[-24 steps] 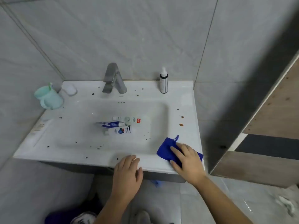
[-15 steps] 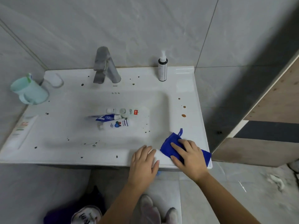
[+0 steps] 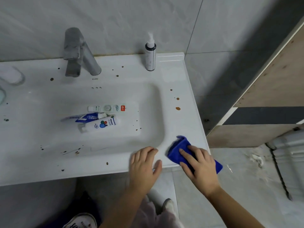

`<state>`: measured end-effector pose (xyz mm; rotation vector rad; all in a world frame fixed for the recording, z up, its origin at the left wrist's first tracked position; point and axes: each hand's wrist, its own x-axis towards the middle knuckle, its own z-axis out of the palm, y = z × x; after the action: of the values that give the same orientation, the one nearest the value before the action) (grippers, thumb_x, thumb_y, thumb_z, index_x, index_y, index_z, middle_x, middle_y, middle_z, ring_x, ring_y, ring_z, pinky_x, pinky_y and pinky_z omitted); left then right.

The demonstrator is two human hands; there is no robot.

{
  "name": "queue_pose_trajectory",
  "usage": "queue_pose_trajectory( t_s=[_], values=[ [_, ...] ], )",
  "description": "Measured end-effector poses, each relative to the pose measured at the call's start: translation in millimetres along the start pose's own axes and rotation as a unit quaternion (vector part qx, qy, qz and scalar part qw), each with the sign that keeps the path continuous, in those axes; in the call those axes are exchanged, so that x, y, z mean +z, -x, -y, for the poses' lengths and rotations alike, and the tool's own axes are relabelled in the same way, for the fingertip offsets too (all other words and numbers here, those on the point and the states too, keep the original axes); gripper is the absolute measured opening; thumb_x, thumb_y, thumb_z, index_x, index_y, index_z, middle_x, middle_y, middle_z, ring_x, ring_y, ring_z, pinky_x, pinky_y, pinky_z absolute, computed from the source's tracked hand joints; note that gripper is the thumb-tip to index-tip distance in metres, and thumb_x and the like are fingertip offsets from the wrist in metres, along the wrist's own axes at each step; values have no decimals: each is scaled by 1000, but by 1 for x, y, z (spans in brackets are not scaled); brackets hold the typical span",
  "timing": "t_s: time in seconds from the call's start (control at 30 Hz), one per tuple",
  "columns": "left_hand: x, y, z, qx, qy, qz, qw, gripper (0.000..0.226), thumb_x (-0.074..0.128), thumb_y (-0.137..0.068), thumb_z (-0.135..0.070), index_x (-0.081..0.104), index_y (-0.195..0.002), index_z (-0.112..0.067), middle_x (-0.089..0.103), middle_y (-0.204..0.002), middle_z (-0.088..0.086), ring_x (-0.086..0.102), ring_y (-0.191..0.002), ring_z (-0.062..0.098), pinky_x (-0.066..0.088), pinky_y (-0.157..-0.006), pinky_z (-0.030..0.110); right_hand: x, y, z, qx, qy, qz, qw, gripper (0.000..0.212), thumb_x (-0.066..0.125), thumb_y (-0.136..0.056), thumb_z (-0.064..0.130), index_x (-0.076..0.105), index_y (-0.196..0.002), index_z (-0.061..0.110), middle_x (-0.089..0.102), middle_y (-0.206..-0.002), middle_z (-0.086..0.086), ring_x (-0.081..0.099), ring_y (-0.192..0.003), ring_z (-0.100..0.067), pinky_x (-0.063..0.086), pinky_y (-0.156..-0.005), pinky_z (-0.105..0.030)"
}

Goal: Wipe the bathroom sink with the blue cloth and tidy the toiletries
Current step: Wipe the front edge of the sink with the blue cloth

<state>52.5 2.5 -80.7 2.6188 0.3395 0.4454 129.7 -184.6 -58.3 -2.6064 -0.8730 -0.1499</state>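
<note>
Blue cloth [image 3: 178, 149] flat beneath right hand's [image 3: 199, 163] fingers, sink [image 3: 181, 129] corner.

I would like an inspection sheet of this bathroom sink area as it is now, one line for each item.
Surface: white sink, brown spots scattered over rim and basin.
Job's things: blue cloth on the front right corner of the rim; three tubes lying together in the basin.
Clutter: pump bottle upright on the back rim.
Grippers: right hand presses flat on the cloth; left hand rests on the front edge, holding nothing.
Cables: nothing seen.
Surroundings: faucet at the back, grey tiled wall, wooden panel on the right.
</note>
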Motion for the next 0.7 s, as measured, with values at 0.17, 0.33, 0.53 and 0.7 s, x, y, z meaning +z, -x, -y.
queue_pose_trajectory(
  t_s=[0.17, 0.33, 0.53, 0.7],
  values=[
    [-3, -1, 1, 0, 0, 38, 999, 34, 51, -79, -38, 65, -103, -19, 62, -106, -3, 49, -96, 15, 34, -86, 29, -4, -53, -41, -14, 11, -1, 1000, 42, 47, -84, 44, 65, -111, 18, 59, -110, -8, 53, -91, -29, 52, -72, -40],
    [-6, -2, -1, -24, 10, 66, 998, 33, 51, -79, -38, 63, -104, -21, 61, -108, -4, 53, -96, 17, 35, -86, 30, 4, -63, -21, 8, 26, -5, 1000, 43, 45, -84, 41, 64, -113, 17, 61, -110, -11, 52, -93, -30, 51, -71, -41],
    [-5, -9, -6, -23, 10, 41, 999, 32, 48, -81, -38, 66, -95, -15, 64, -98, 1, 55, -89, 17, 35, -78, 29, 1, -77, -46, -104, -16, 41, 994, 39, 49, -84, 42, 66, -110, 18, 59, -110, -9, 50, -94, -25, 51, -72, -41],
    [-2, -16, -17, -67, -5, 25, 997, 24, 51, -77, -40, 50, -95, -23, 61, -94, 2, 45, -89, 14, 29, -78, 26, 1, -96, -48, -72, -11, 36, 997, 37, 49, -82, 37, 63, -111, 17, 59, -110, -11, 49, -94, -28, 51, -71, -43]
  ],
)
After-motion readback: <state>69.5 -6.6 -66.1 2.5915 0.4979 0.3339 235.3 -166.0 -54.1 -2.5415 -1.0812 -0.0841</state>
